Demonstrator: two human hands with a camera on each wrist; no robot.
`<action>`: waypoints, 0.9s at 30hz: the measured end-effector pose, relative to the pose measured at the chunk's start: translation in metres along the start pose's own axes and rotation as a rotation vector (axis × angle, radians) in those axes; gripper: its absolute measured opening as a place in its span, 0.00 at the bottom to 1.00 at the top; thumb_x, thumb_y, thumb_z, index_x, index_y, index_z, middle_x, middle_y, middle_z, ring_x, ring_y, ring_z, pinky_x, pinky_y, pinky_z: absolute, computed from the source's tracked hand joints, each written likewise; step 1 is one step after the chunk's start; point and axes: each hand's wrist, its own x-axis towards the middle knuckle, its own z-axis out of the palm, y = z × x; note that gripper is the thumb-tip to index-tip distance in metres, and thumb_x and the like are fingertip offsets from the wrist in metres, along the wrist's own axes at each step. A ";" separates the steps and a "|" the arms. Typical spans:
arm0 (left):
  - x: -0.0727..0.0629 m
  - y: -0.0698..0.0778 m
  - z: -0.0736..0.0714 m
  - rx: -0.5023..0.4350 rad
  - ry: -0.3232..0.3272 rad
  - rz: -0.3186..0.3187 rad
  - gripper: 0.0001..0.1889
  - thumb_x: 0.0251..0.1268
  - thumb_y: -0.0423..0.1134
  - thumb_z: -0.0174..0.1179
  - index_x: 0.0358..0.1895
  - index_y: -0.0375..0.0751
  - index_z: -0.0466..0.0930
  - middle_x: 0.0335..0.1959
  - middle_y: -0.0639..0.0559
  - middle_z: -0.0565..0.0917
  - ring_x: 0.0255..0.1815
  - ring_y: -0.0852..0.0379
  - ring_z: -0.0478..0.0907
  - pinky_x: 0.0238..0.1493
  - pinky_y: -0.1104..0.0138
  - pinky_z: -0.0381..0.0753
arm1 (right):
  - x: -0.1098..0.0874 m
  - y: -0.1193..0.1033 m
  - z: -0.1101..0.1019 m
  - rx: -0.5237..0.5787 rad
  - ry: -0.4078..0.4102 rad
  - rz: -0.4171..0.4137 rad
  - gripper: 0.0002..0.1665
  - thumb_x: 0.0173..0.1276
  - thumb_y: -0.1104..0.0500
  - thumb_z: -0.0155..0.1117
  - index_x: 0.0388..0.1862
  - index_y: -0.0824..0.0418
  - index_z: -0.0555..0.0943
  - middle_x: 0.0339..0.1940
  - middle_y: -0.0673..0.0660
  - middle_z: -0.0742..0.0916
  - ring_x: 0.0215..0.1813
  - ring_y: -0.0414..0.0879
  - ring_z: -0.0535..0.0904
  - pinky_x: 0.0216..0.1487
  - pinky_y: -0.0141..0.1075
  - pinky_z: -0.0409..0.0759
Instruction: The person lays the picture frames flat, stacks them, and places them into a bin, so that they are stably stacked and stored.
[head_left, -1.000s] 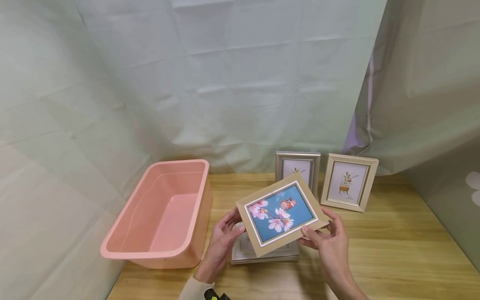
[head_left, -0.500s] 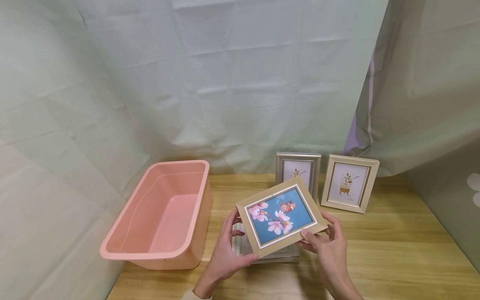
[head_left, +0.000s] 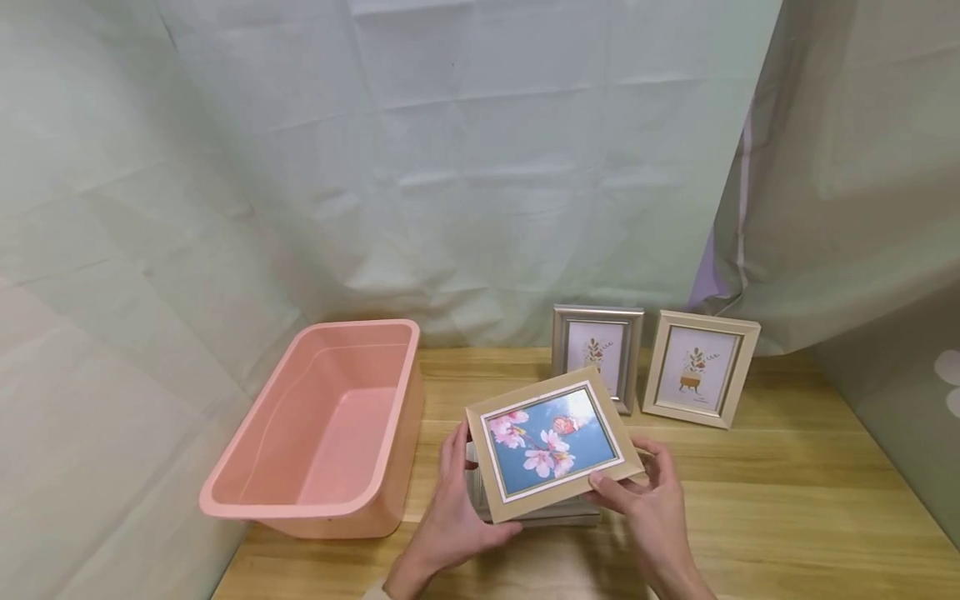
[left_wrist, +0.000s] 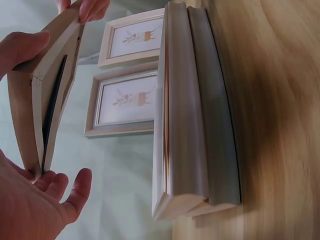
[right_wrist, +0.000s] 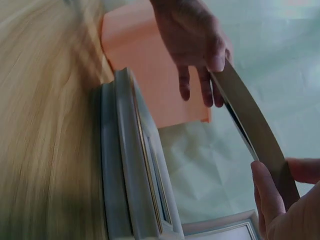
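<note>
Both hands hold a light wood-coloured picture frame (head_left: 551, 387) tilted above the table, with a blossom-and-butterfly picture facing up. My left hand (head_left: 456, 517) grips its left side, thumb at the near corner and fingers at the left edge. My right hand (head_left: 654, 510) pinches the right near corner between thumb and fingers. Under the held frame, a stack of pale picture frames (left_wrist: 187, 110) lies flat on the table, mostly covered in the head view. The wrist views show the held frame edge-on, apart from the stack.
A pink plastic tub (head_left: 311, 510) stands on the left. Behind the held frame, a silver picture frame (head_left: 600, 354) and a cream picture frame (head_left: 701, 371) stand upright. The wooden table (head_left: 795, 483) meets hanging pale cloth (head_left: 465, 183) at the back.
The held picture frame has moved slightly down and to the left, and glare now shows on its picture. My left thumb has shifted from the frame's left side to its near corner.
</note>
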 end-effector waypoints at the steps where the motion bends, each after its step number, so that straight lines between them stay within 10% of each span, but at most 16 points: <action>1: 0.000 -0.001 -0.001 -0.002 0.004 0.000 0.82 0.27 0.44 0.92 0.90 0.37 0.44 0.81 0.42 0.63 0.60 0.55 0.75 0.63 0.62 0.84 | 0.000 0.000 0.000 -0.032 -0.004 0.000 0.46 0.59 0.80 0.75 0.73 0.62 0.65 0.59 0.57 0.78 0.43 0.45 0.94 0.46 0.45 0.95; 10: -0.001 -0.009 -0.007 0.008 -0.009 0.002 0.80 0.28 0.44 0.92 0.90 0.38 0.45 0.82 0.41 0.63 0.63 0.53 0.76 0.64 0.60 0.85 | 0.004 -0.001 -0.011 -0.386 -0.060 0.001 0.59 0.56 0.66 0.86 0.85 0.54 0.68 0.67 0.65 0.80 0.39 0.43 0.89 0.42 0.32 0.88; 16: -0.003 -0.015 -0.012 0.060 -0.010 -0.019 0.80 0.27 0.46 0.91 0.90 0.37 0.46 0.82 0.38 0.64 0.61 0.51 0.79 0.63 0.60 0.87 | 0.004 0.000 -0.015 -0.415 -0.136 -0.050 0.60 0.51 0.67 0.89 0.83 0.58 0.71 0.76 0.65 0.77 0.53 0.48 0.89 0.46 0.33 0.91; 27: -0.003 -0.020 -0.016 0.166 -0.029 -0.041 0.78 0.27 0.50 0.90 0.87 0.28 0.49 0.83 0.31 0.63 0.78 0.42 0.71 0.76 0.44 0.80 | 0.005 0.012 -0.009 -0.652 -0.107 -0.376 0.57 0.35 0.68 0.95 0.70 0.69 0.80 0.62 0.65 0.85 0.47 0.44 0.88 0.50 0.29 0.91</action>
